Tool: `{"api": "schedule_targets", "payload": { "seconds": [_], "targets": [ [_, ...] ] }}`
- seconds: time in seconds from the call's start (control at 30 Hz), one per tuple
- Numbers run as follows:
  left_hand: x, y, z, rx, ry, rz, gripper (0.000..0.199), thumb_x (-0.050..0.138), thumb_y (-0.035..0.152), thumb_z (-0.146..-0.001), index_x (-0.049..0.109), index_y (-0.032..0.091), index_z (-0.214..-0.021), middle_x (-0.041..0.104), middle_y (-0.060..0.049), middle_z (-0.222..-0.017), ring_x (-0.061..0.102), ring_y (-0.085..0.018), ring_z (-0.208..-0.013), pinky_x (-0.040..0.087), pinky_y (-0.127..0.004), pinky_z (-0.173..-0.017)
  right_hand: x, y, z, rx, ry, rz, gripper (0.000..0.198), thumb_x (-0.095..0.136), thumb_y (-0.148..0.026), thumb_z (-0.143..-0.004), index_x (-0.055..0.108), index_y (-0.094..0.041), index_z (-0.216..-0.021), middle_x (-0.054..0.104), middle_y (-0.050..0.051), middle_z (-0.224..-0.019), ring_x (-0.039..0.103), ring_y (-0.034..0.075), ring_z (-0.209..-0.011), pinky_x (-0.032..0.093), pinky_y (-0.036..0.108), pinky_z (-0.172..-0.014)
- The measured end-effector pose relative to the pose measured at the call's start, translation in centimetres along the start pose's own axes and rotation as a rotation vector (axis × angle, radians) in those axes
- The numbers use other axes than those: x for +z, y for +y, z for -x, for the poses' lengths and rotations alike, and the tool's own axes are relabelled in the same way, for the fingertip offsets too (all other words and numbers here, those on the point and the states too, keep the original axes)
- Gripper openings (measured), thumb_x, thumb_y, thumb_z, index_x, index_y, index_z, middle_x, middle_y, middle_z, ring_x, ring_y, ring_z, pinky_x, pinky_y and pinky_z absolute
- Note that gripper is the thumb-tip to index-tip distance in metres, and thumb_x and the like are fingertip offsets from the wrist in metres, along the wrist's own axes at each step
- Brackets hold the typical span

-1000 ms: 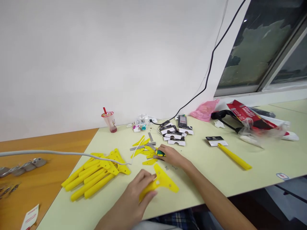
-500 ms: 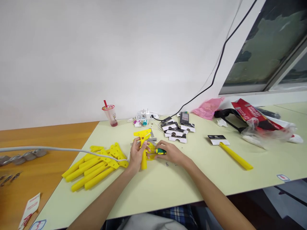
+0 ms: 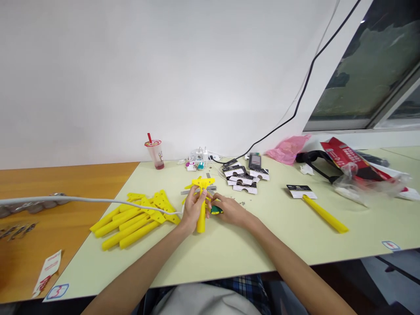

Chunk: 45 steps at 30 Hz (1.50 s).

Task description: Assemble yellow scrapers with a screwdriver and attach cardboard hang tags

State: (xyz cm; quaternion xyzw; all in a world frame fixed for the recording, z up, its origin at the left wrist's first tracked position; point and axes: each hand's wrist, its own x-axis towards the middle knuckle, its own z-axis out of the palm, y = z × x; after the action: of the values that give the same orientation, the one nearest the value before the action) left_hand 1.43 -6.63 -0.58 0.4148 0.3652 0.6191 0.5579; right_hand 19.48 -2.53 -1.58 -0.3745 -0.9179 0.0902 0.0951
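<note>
My left hand (image 3: 191,211) is closed around a yellow T-shaped scraper handle (image 3: 201,222), its wide head pointing away from me. Close beside it, my right hand (image 3: 230,210) grips a screwdriver (image 3: 216,210) with a green and yellow handle. The screwdriver's tip is hidden behind my fingers and the scraper handle. Grey metal strips (image 3: 211,187) lie just beyond my hands. Several small screws (image 3: 242,203) are scattered behind my right hand. To the left lies a pile of similar yellow handles (image 3: 131,223).
Black-and-white cards (image 3: 245,188) lie at the back, near a power strip (image 3: 198,155). A drink cup (image 3: 155,155) stands by the wall. On the right are a yellow-handled tool (image 3: 324,213) and plastic bags (image 3: 288,149). A white cable (image 3: 98,200) crosses the left side.
My right hand and the screwdriver have shifted left and slightly towards me, closer to the scraper handle. Screws behind the hand now show, while those in front are covered. The view has turned slightly.
</note>
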Motion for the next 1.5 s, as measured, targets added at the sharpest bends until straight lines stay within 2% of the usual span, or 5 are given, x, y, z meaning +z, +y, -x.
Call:
{"api": "schedule_targets", "payload": {
  "seconds": [0.63, 1.07, 1.27, 1.37, 1.5],
  "targets": [
    [0.1, 1.0, 0.0, -0.109, -0.027, 0.085, 0.054, 0.083, 0.065, -0.082, 0.051, 0.023, -0.093, 0.061, 0.006, -0.06, 0.05, -0.01, -0.037, 0.042, -0.021, -0.035, 1.6, -1.7, -0.7, -0.094, -0.051, 0.353, 0.045, 0.047, -0.007, -0.099, 0.062, -0.011, -0.141, 0.051, 0.025, -0.163, 0.076, 0.026, -0.083, 0.053, 0.035, -0.062],
    [-1.7, 3.1, -1.7, -0.003, 0.078, 0.3, 0.042, 0.086, 0.047, -0.085, 0.054, 0.021, -0.092, 0.066, 0.002, -0.089, 0.056, -0.007, -0.056, 0.038, -0.017, -0.04, -0.6, 1.5, -1.0, 0.053, 0.133, 0.078, 0.037, 0.054, -0.008, -0.094, 0.056, -0.019, -0.129, 0.057, 0.015, -0.156, 0.071, 0.022, -0.086, 0.041, 0.031, -0.06],
    [-2.3, 2.2, -2.2, -0.059, 0.081, 0.334, 0.045, 0.089, 0.045, -0.081, 0.054, 0.021, -0.095, 0.066, 0.002, -0.089, 0.055, -0.007, -0.056, 0.039, -0.017, -0.04, -3.7, 3.2, -3.6, 0.044, 0.421, -0.207, 0.021, 0.056, -0.02, -0.095, 0.059, -0.021, -0.116, 0.063, 0.015, -0.132, 0.065, 0.027, -0.106, 0.049, 0.034, -0.078],
    [-2.1, 1.5, -2.1, -0.098, 0.062, 0.346, 0.046, 0.09, 0.045, -0.081, 0.054, 0.021, -0.095, 0.066, 0.002, -0.089, 0.055, -0.007, -0.056, 0.039, -0.017, -0.04, -4.2, 2.9, -4.9, 0.17, 0.593, -0.65, 0.017, 0.069, -0.038, -0.095, 0.064, -0.022, -0.1, 0.066, 0.007, -0.098, 0.06, 0.022, -0.083, 0.045, 0.031, -0.066],
    [-1.7, 0.6, -1.7, -0.147, 0.035, 0.324, 0.045, 0.09, 0.046, -0.081, 0.054, 0.02, -0.094, 0.067, 0.0, -0.09, 0.055, -0.007, -0.055, 0.04, -0.018, -0.038, -3.2, 2.3, -5.3, 0.366, 0.597, -1.262, 0.038, 0.08, -0.056, -0.086, 0.066, -0.024, -0.1, 0.035, -0.009, -0.057, 0.023, 0.011, -0.047, 0.02, 0.027, -0.043]
  ]
}}
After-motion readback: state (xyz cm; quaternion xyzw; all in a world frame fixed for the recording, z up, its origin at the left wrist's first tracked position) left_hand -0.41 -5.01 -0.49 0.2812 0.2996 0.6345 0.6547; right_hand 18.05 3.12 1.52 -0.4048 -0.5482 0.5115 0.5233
